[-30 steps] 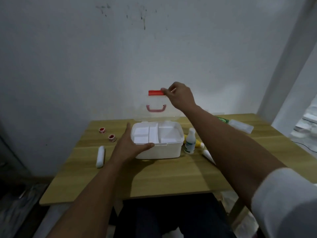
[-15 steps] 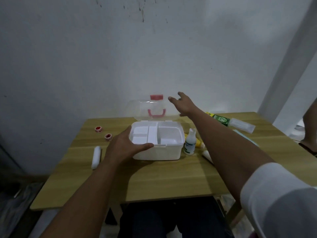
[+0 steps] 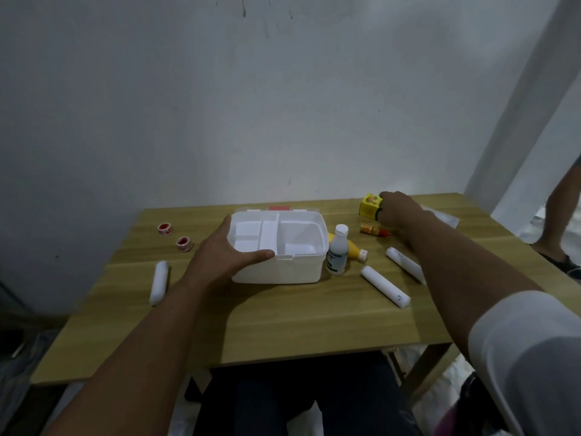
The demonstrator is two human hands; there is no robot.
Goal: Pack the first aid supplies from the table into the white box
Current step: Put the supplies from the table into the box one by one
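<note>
On the table's far right, the right hand (image 3: 396, 209) closes its fingers around a yellow carton (image 3: 370, 206); the left hand (image 3: 224, 258) grips the open white box (image 3: 283, 272). Next comes lifting it across into a compartment.

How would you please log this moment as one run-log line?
left hand: holds open white plastic box | right hand: grips small yellow cardboard carton | box: nothing packed yet
</note>
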